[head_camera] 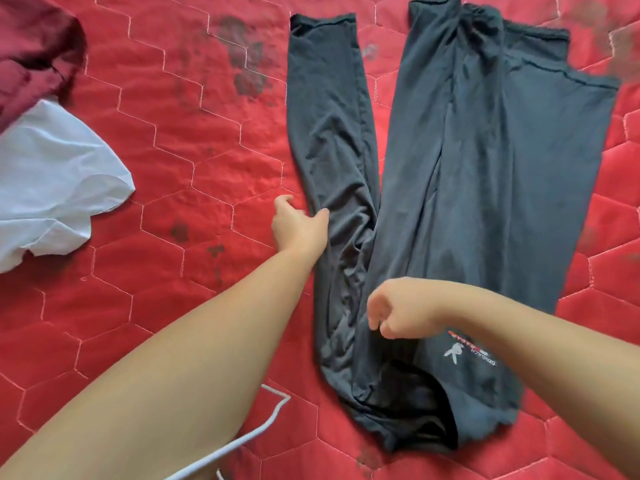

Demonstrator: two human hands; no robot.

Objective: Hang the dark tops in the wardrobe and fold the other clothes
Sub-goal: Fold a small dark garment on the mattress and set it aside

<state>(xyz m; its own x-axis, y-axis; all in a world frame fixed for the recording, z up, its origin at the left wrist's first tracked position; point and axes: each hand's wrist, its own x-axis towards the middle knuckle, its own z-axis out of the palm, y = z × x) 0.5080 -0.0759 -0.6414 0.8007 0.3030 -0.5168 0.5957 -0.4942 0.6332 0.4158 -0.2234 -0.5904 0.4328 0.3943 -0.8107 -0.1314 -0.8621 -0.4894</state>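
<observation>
Left hand (pixel 298 226) grip — one dark top (pixel 467 168)

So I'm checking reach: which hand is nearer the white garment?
Left. The left hand grips the dark top's sleeve, nearest the white garment; the right hand hovers further right over the top.
</observation>
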